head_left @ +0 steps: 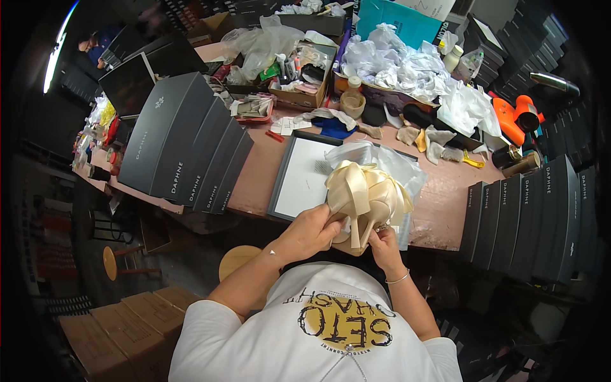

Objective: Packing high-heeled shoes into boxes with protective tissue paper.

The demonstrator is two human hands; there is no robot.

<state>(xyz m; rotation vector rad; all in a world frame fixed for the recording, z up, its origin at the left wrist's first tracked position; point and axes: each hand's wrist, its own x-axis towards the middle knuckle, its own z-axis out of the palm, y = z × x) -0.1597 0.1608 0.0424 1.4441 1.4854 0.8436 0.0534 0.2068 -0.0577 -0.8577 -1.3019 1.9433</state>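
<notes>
A pair of cream high-heeled shoes (349, 194) with wide satin-like ribbons is held just in front of my chest, at the table's near edge. My left hand (312, 230) is closed on the left side of the pair, its fingers partly hidden behind the shoes. On the other side, low down near the sole, my right hand (386, 248) grips the pair between thumb and fingers. Behind the shoes lies an open dark grey shoe box (299, 181) with a white inside. Crumpled translucent white tissue paper (404, 167) spreads over the box's right part.
Grey shoe boxes (184, 140) stand stacked at the left, and more shoe boxes (534, 216) at the right. Across the pink table's back are a bin of crumpled tissue (394, 63), a bottle (352, 95), cloths, brushes and an orange heat-gun-like tool (509, 121). Cardboard cartons (127, 331) sit lower left.
</notes>
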